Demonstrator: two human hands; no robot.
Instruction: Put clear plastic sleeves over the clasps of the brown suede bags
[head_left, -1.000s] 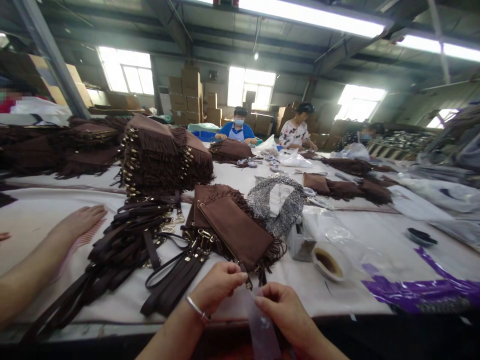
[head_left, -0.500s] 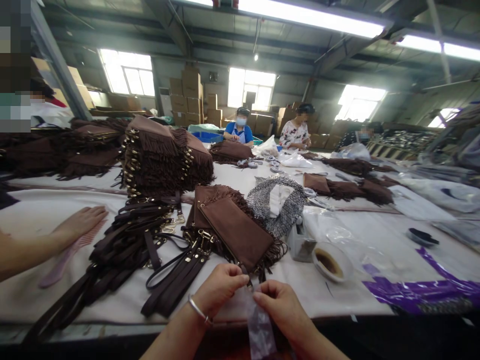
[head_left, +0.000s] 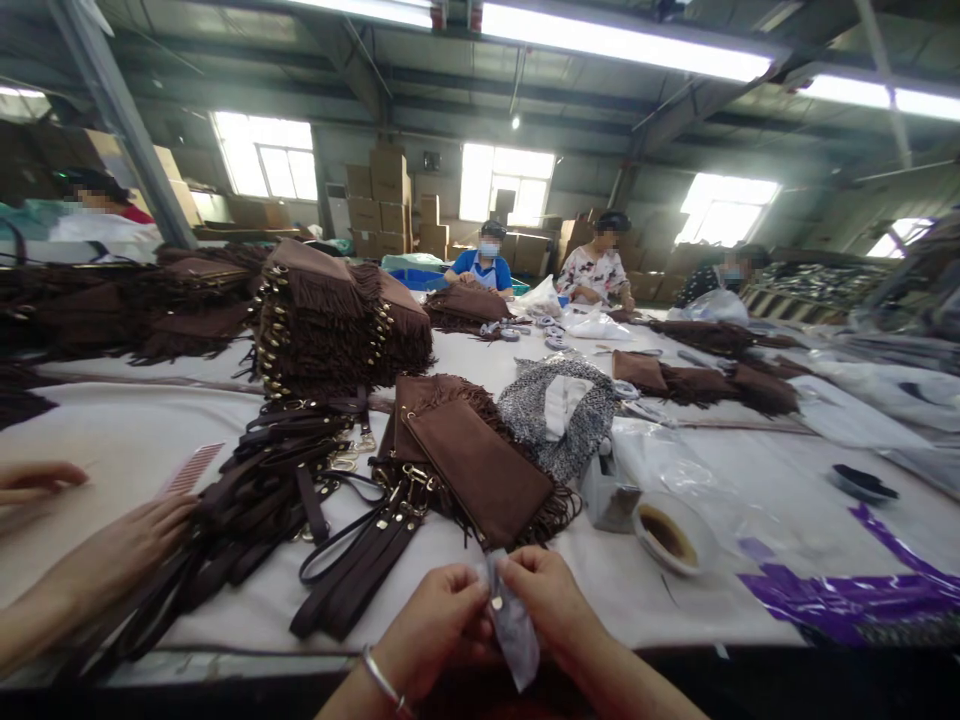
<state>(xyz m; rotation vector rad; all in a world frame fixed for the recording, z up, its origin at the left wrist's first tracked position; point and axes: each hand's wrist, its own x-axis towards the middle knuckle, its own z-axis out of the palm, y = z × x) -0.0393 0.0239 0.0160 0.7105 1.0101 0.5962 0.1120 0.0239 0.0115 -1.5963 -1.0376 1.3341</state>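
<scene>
At the table's front edge, my left hand (head_left: 450,612) pinches one side of a small clear plastic sleeve (head_left: 519,640). My right hand (head_left: 553,605) pinches its upper right side. A dark strap end with a gold stud shows at the sleeve's mouth between my fingers; how far in it reaches is hidden. Just beyond my hands lies a brown fringed pouch (head_left: 480,470) with a zip along its edge, on top of another. To the left are dark brown wrist straps (head_left: 367,555) with gold clasps.
At left, a co-worker's hand (head_left: 127,555) touches a strap heap (head_left: 247,500) beside a pink comb (head_left: 191,470). A tall stack of fringed pouches (head_left: 330,320) stands behind. Right: grey patterned cloth (head_left: 555,410), metal box (head_left: 611,490), bowl of brown liquid (head_left: 667,535), purple plastic (head_left: 855,590). Several people work opposite.
The sleeve has been drawn up around the strap end, and its lower part has swung and shortened in view. The co-worker's hand has left the comb, and a second hand has appeared at left.
</scene>
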